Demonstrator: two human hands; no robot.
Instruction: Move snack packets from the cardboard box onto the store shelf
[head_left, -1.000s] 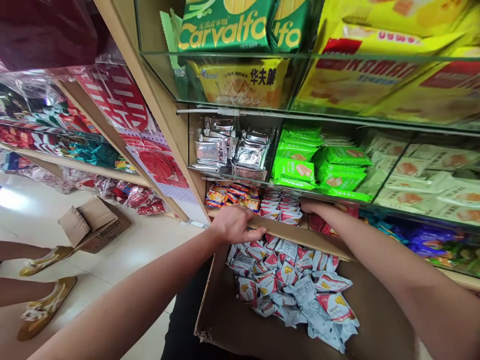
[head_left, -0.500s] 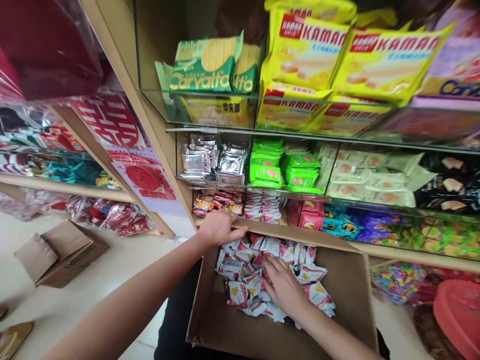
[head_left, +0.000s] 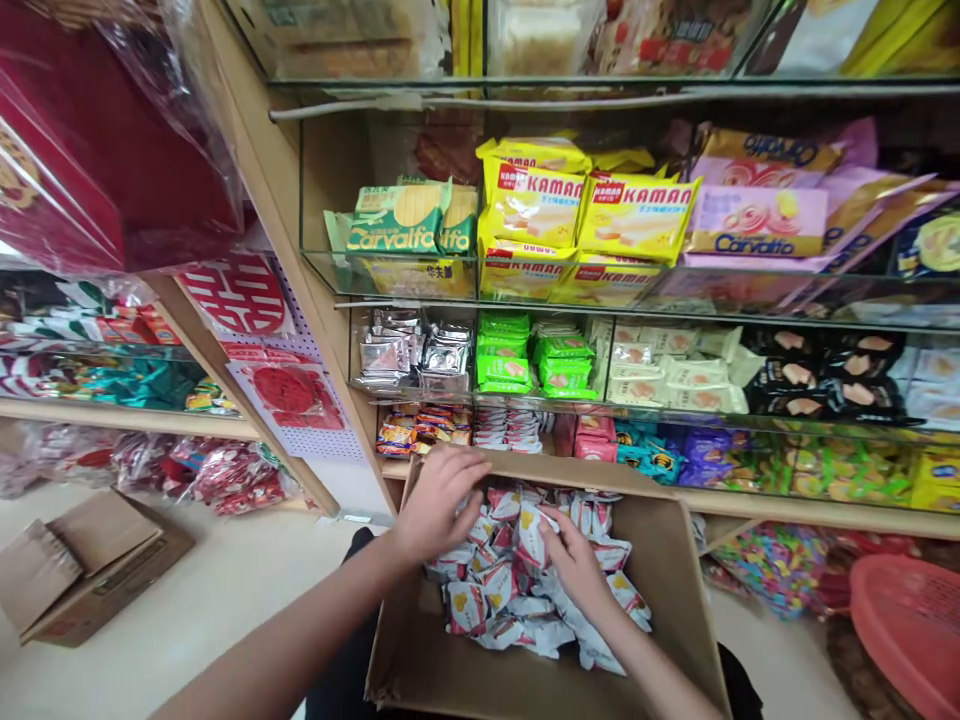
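An open cardboard box (head_left: 439, 680) holds many small white, red and yellow snack packets (head_left: 466, 606). Inside it, my right hand (head_left: 579, 562) pinches one snack packet (head_left: 531, 536), lifted a little above the pile and tilted toward me. My left hand (head_left: 441, 502) hovers over the far left corner of the box with nothing in it, thumb and fingers apart. Beyond the box's far edge, the lowest shelf row has orange snack packets (head_left: 420, 430) and a stack of small white and red packets (head_left: 510, 428).
Glass-fronted shelves hold green packets (head_left: 504, 352), yellow wafer bags (head_left: 534, 205) and silver packets (head_left: 386, 355). A second cardboard box (head_left: 105, 565) stands on the floor at left. A red plastic basket (head_left: 907, 625) is at right.
My right hand has gone from lying on the pile to gripping a packet. My left hand has come off the box's far edge. The view has shifted to show more of the upper shelves.
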